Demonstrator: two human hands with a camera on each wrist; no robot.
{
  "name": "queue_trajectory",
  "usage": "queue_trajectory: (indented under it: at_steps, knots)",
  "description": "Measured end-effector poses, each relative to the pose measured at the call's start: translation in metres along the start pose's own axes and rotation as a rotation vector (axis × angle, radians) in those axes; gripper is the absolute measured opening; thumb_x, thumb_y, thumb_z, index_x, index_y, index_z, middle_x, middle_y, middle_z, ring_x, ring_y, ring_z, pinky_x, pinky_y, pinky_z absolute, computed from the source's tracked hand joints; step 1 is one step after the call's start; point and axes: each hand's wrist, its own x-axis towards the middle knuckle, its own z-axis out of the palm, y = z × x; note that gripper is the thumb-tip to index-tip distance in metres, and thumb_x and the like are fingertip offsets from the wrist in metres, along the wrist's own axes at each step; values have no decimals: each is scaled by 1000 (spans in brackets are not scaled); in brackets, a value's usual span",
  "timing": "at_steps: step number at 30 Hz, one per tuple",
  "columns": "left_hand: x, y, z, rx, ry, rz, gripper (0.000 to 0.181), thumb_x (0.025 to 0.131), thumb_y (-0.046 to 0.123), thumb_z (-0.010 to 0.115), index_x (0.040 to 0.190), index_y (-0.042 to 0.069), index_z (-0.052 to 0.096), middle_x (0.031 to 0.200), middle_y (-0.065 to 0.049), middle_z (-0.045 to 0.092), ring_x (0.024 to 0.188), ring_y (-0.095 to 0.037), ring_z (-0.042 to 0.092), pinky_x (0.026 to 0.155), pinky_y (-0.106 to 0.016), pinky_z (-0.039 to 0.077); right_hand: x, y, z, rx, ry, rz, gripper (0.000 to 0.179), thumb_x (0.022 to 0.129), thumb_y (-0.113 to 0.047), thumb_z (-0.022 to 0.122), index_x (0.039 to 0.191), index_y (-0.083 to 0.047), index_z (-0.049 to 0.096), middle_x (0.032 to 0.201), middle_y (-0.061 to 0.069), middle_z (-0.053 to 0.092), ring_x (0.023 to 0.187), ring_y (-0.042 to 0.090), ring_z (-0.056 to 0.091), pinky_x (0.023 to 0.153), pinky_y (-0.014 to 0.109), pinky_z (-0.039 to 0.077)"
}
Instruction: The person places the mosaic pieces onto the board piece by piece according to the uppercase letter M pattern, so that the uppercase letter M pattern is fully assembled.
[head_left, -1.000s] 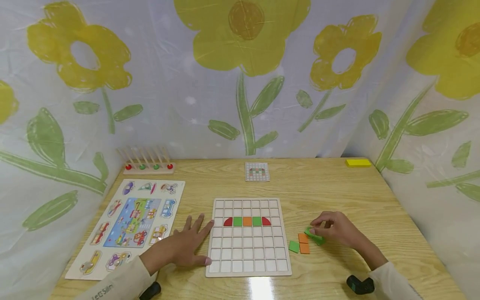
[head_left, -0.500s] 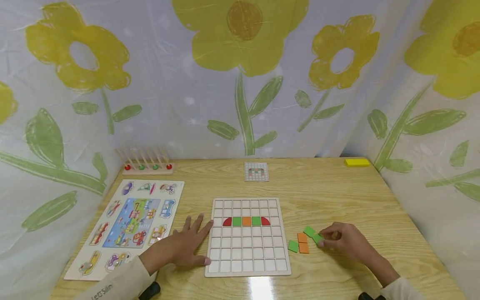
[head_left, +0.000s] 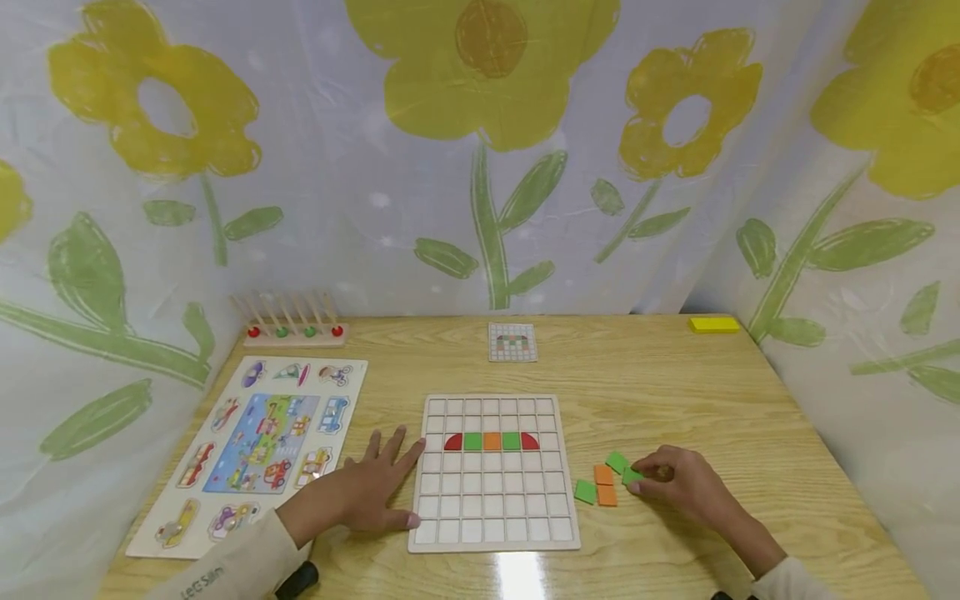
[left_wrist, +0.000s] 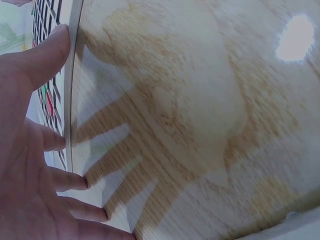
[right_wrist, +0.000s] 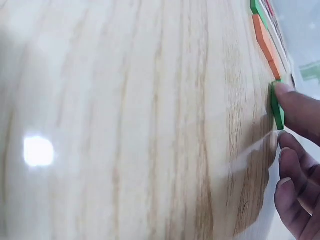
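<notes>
Flowered fabric backdrop (head_left: 330, 142) enclosed a wood-grain desk (head_left: 645, 375). Largest item on it: the picture puzzle board (head_left: 357, 375) at left, close to the left forearm; a careless sleeve could probably have nudged it.

Next, the grid board (head_left: 493, 482), mid-desk, third row from the top partly filled: red, green, orange, green, red. Likely risk: a bump to the board, shifting those pieces if they sat loose; cell depth was hard to judge.

Left hand (head_left: 371, 493) lay spread beside the board, thumb and index touching its left edge. Grip wide, holding nothing. If that contact turned into a push, the board could have skidded on the smooth desk.

Right hand (head_left: 686, 483) was right of the board, grip narrow, thumb and finger pinching a green tile (head_left: 631, 476) by its edges, tile at desk level. Thin edges plus fingertip-only contact meant it could have slipped or flipped.

Pattern card (head_left: 513, 342) stood well apart, behind the board; small, so its print could have been misread.

Smallest: another green tile (head_left: 617, 462) and an orange tile (head_left: 603, 474) sat right by the pinched one. Dragging sideways might have scattered them.
</notes>
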Motion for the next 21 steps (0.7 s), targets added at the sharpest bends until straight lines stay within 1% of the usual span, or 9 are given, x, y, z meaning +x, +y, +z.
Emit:
queue_trajectory:
  at_steps: [6,9,11,17,21]
  knots:
    - [-2,1,-1,0,4,2,104,87,65,65,163,15,13,166,-28,5,145,-63,8,97,-82,30,2,-2,0,-1,-39,26,29,84,-36,80,106,-17,76,99,-5,72,86,7,63,69,23,51]
    - [0,0,0,-4,4,2,104,87,65,65,163,15,13,166,-28,5,146,-63,8,97,-83,30,3,-1,0,-2,-53,11,30,85,-36,80,109,-17,76,102,-4,72,90,11,65,71,24,52]
    - [-1,-1,0,-7,4,1,105,87,65,65,163,15,13,166,-28,5,146,-63,8,96,-83,30,4,-1,0,3,-65,-2,31,86,-35,79,110,-17,75,103,-3,72,91,10,65,72,24,53]
    - [-2,-1,1,-12,6,5,103,88,65,65,163,15,13,166,-29,4,145,-63,8,97,-82,30,4,-2,-1,30,-113,10,32,87,-31,78,112,-13,74,101,-2,70,84,3,61,70,23,51]
    - [-1,0,-1,-14,8,11,102,89,64,64,163,14,13,165,-29,4,145,-63,7,97,-82,30,4,-5,-4,56,-151,19,31,89,-28,76,114,-9,73,98,-1,71,78,2,59,66,23,50]
